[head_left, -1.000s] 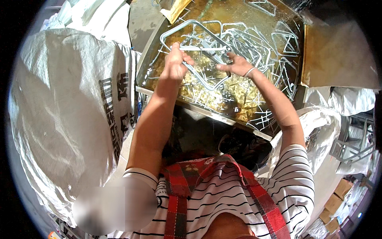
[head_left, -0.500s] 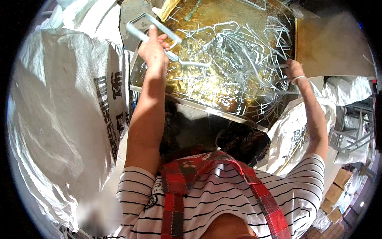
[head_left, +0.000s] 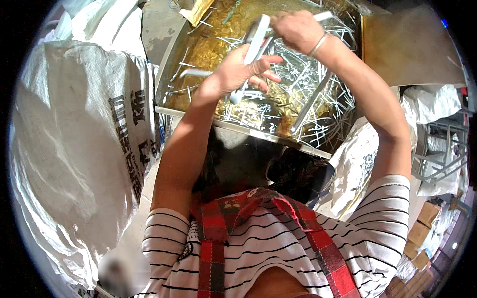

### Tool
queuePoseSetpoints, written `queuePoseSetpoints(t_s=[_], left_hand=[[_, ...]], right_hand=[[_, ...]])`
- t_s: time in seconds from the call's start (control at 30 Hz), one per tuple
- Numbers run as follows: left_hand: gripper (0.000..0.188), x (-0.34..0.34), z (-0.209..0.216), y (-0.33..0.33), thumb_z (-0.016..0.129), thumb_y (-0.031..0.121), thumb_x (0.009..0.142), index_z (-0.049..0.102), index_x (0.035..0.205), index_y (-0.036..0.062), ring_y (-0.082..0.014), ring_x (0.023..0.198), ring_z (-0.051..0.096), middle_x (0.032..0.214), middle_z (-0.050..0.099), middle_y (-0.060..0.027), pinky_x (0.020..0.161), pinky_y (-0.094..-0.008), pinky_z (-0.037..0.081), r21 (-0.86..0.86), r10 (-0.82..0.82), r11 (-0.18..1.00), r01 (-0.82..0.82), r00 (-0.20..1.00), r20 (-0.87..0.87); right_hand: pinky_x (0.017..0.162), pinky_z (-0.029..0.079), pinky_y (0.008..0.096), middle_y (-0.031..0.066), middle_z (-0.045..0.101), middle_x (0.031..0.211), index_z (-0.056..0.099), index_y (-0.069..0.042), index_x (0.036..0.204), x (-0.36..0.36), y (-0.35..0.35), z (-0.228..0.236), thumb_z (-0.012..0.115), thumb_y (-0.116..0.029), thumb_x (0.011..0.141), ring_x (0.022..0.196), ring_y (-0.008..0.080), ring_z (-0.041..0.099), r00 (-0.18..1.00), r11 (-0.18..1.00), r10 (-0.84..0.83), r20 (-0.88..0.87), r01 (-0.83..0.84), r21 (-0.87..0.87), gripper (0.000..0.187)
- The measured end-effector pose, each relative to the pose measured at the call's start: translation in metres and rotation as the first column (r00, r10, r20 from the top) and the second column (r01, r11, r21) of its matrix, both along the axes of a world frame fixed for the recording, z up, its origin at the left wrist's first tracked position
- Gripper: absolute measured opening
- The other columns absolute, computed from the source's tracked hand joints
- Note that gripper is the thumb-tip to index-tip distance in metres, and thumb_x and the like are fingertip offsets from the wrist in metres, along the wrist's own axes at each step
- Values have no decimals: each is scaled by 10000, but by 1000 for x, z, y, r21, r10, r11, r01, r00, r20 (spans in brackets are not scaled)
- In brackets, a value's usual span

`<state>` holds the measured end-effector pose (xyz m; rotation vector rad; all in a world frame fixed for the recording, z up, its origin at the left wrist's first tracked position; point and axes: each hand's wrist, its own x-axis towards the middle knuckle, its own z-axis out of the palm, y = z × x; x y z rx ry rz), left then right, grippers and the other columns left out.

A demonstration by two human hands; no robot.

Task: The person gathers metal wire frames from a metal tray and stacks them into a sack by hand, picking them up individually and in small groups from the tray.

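Note:
Bent flat metal frames, pale grey, are in both hands above a metal-rimmed tray. My left hand has a bar of one metal frame caught at the thumb, its other fingers partly spread. Beyond it, my right hand is closed at the upper end of the metal pieces, its fingertips largely hidden. A blurred grey bar slants down below the right wrist; whether it belongs to the same frame I cannot tell. Many thin whitish rods lie scattered in the tray's wet-looking yellowish bottom.
A large white woven sack stands close on the left. A brown flat panel adjoins the tray on the right. Below it sits an open white bag with metal pieces. Cardboard boxes are stacked at the far right.
My right hand has swung from the tray's right side up to the middle, close to my left hand. The left has moved right with its metal frame, which is turned steeper. The rods look more spread out.

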<state>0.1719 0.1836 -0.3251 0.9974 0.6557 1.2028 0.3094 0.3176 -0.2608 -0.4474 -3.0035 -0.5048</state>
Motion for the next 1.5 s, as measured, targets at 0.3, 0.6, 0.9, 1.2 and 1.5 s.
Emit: queuePoseSetpoints(t_s=[0.3, 0.6, 0.9, 1.2, 1.5], left_hand=[[349, -28, 20, -5, 557, 218, 845, 476, 1075, -32, -38, 439, 330, 638, 461, -8, 437, -180, 294, -298, 291, 903, -309, 951, -104], [366, -42, -22, 12, 581, 232, 808, 511, 1027, -54, -173, 797, 501, 913, 526, -83, 711, -257, 404, 451, 609, 792, -412, 476, -635], [289, -57, -4, 3, 466, 234, 894, 511, 1003, -29, -107, 582, 472, 694, 491, -41, 549, -221, 397, -373, 620, 713, -593, 782, -60], [192, -73, -28, 3, 551, 92, 815, 563, 953, -40, -124, 497, 445, 648, 487, -41, 440, -258, 382, -443, 692, 531, -722, 672, -265], [327, -56, -87, 17, 539, 97, 808, 535, 1116, -13, -151, 817, 532, 966, 579, -73, 709, -278, 427, -349, 572, 620, -702, 710, -410]], right_hand=[[720, 444, 387, 133, 543, 853, 523, -57, 921, -49, 24, -39, 593, -73, 671, 832, 319, 532, 864, 912, 109, -491, -283, -297, 260], [673, 463, 376, 122, 587, 883, 558, -72, 964, -61, 24, -44, 575, 3, 654, 812, 337, 563, 963, 785, 139, -231, -249, -567, 320], [795, 460, 367, 213, 572, 1021, 517, -28, 1072, -22, 88, -133, 626, -269, 726, 958, 331, 560, 886, 736, -462, 37, 407, -541, 436], [844, 429, 372, 216, 583, 970, 500, -5, 1072, 29, 75, -234, 523, -195, 742, 985, 369, 529, 752, 664, -472, 460, 647, -374, 382], [615, 440, 342, 133, 588, 717, 541, -4, 903, 28, 21, -101, 592, -317, 802, 652, 228, 564, 763, 554, -608, -219, 210, -805, 333]])
